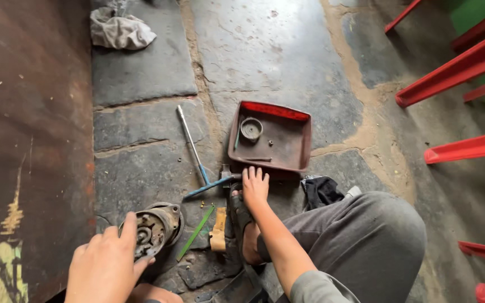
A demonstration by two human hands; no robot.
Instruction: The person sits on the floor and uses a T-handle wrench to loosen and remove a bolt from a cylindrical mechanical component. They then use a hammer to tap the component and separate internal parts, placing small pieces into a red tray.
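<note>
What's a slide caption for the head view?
Left hand grips a round motor part on the stone floor; right hand reaches by a red tray.

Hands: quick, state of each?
Left hand: closed around the round grey metal motor housing.
Right hand: open, fingers spread, touching the blue-handled metal cross wrench.

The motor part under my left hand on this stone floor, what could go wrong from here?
The left hand alone steadies the round motor part on uneven stone slabs; it could roll or tip. Small loose bits lie on the floor outside the red tray and may get lost in the sandy cracks. The right hand reaches beside the cross wrench, close to the sandalled foot, which could knock it.
</note>
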